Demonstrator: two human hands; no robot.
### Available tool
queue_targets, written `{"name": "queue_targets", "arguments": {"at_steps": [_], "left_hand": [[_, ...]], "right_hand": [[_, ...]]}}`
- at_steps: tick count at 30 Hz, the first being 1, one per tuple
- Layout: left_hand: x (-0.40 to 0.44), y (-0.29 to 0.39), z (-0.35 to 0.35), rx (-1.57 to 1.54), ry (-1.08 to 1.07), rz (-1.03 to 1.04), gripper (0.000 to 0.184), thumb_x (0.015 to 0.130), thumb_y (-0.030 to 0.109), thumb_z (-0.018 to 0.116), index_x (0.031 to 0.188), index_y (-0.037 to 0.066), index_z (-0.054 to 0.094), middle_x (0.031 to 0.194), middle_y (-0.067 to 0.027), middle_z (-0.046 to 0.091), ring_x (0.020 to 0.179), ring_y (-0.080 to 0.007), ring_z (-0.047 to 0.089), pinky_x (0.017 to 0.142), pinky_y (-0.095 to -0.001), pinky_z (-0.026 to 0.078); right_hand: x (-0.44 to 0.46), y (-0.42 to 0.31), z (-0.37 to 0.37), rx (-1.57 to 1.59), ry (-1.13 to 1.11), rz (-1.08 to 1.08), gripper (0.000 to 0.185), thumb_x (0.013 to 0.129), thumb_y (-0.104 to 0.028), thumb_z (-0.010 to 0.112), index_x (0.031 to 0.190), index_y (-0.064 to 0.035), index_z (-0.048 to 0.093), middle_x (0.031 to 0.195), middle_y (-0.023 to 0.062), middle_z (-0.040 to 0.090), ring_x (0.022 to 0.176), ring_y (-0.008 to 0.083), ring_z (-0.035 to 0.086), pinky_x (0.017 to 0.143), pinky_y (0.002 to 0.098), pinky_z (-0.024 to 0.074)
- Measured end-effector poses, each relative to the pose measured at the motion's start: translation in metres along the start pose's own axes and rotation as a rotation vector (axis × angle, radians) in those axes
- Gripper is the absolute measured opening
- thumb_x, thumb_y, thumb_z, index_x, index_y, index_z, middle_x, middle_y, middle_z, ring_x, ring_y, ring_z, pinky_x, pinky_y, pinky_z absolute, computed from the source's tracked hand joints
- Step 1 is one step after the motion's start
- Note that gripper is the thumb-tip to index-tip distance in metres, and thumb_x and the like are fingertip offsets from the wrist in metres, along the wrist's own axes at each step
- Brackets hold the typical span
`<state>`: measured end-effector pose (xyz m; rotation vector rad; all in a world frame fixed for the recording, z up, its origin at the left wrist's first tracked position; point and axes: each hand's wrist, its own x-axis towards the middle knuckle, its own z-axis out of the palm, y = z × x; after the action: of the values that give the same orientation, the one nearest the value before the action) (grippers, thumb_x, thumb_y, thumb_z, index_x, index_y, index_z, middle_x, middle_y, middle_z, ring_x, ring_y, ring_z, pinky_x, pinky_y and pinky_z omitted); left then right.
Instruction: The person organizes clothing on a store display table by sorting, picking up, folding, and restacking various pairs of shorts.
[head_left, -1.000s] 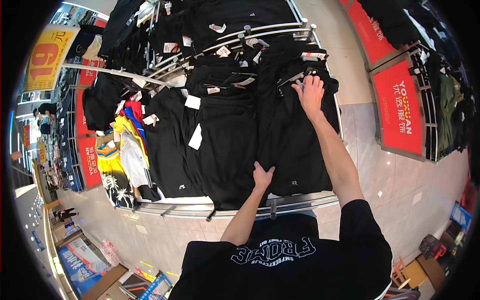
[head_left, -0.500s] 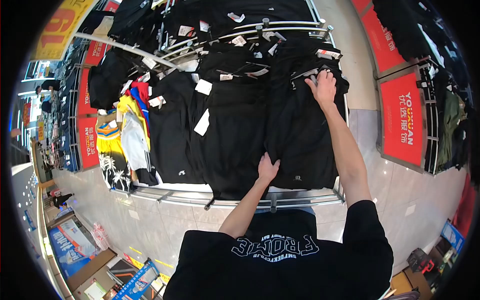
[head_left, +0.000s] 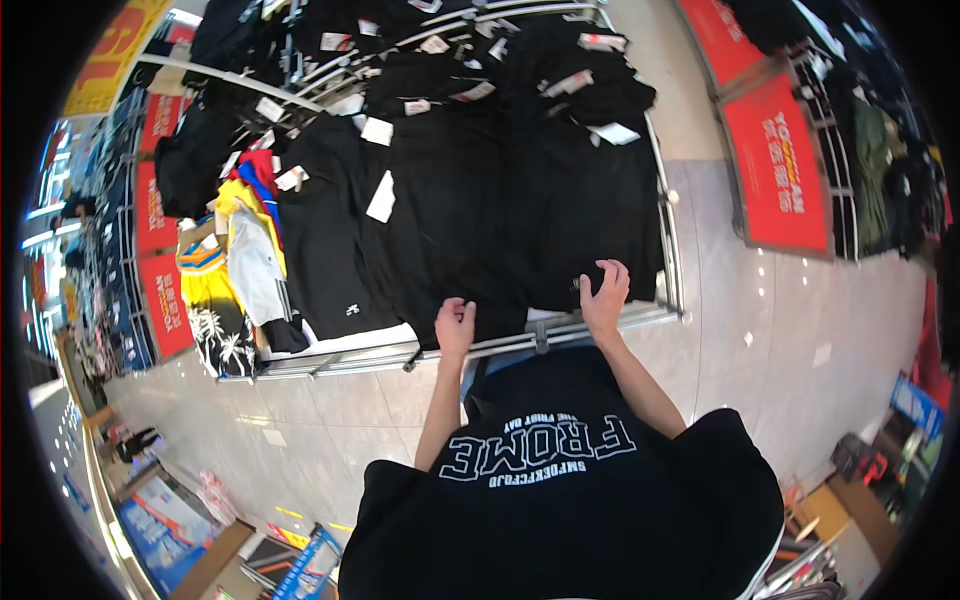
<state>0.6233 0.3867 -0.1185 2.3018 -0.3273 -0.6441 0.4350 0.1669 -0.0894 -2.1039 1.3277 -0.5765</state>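
Observation:
Black shorts lie flat in overlapping piles on a display rack, the nearest pair (head_left: 585, 215) at the right with a small logo by its hem. My right hand (head_left: 605, 300) is over that lower hem, fingers spread and thumb apart, holding nothing. To the left, my left hand (head_left: 455, 328) rests at the front edge of the neighbouring black shorts (head_left: 440, 220), fingers loosely bent and thumb apart. I cannot see any cloth gripped in it. A white tag (head_left: 614, 133) shows near the top of the right pair.
A metal rail (head_left: 480, 348) runs along the rack's front edge. Yellow palm-print shorts (head_left: 215, 315) and grey shorts (head_left: 258, 270) lie at the left. More racks with red panels (head_left: 775, 165) stand across the tiled aisle (head_left: 715, 300).
My right hand has left the waistband end of the right pair and come down to its hem. My left hand has shifted left along the front edge. The camera view has moved too.

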Motion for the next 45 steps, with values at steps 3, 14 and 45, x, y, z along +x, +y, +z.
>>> {"name": "queue_targets", "arguments": {"at_steps": [3, 14, 45], "left_hand": [[-0.001, -0.009, -0.012, -0.006, -0.125, -0.072, 0.036, 0.086, 0.033, 0.067, 0.102, 0.0, 0.065, 0.086, -0.014, 0.071, 0.079, -0.0226, 0.068, 0.075, -0.0334, 0.053], [0.002, -0.04, -0.007, 0.0, -0.303, 0.033, 0.033, 0.086, 0.032, 0.067, 0.098, 0.001, 0.067, 0.082, -0.0131, 0.07, 0.078, -0.0215, 0.068, 0.074, -0.0327, 0.052], [0.0, -0.041, -0.01, -0.09, -0.302, -0.203, 0.024, 0.094, 0.019, 0.06, 0.104, -0.002, 0.064, 0.087, -0.0097, 0.069, 0.077, -0.0143, 0.065, 0.072, -0.0266, 0.052]], "right_hand": [[-0.026, 0.043, 0.001, -0.042, -0.012, 0.141, 0.048, 0.077, -0.017, 0.073, 0.118, -0.0028, 0.051, 0.121, 0.0209, 0.05, 0.112, 0.0393, 0.048, 0.096, 0.0466, 0.0386], [-0.003, 0.033, 0.01, -0.264, 0.089, 0.297, 0.064, 0.08, -0.038, 0.073, 0.126, -0.002, 0.048, 0.118, 0.02, 0.051, 0.105, 0.0414, 0.054, 0.091, 0.0496, 0.0437], [0.252, -0.062, 0.05, -0.287, 0.026, -0.423, 0.031, 0.077, -0.022, 0.068, 0.103, -0.0056, 0.072, 0.136, 0.016, 0.052, 0.132, 0.0339, 0.04, 0.113, 0.0478, 0.0256]]}}
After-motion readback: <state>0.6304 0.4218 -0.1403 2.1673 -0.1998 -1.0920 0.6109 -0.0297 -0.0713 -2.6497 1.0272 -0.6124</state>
